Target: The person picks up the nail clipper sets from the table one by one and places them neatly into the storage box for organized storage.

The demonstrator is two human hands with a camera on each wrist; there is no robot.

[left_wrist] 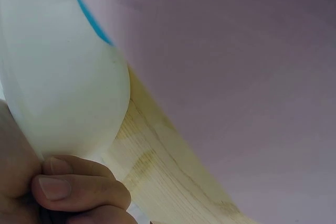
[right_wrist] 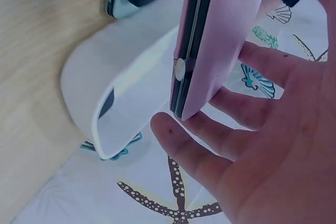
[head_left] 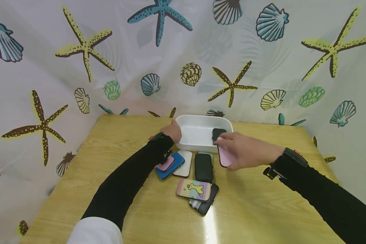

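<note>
In the head view my left hand [head_left: 172, 131] is at the left end of a white plastic bin [head_left: 195, 148]. The left wrist view shows its curled fingers [left_wrist: 84, 184] gripping that end. My right hand [head_left: 247, 149] holds a slim pink case [head_left: 226, 156] at the bin's front right corner, thumb on one side and fingers on the other. Seen from the right wrist, this pink case [right_wrist: 226, 40] is closed, with a dark metal-edged seam and a small round button [right_wrist: 180, 69]. Inside the bin, at its right end, stands a black case [head_left: 218, 132], partly behind the right hand.
Before the bin lie a pink case [head_left: 165, 165] on a blue one [head_left: 179, 162], a white case [head_left: 184, 163] and a black case [head_left: 203, 167] over a pale one. Nearer, a giraffe-print case [head_left: 192, 189] overlaps a dark case [head_left: 212, 196]. A patterned curtain hangs behind the wooden table [head_left: 134, 217].
</note>
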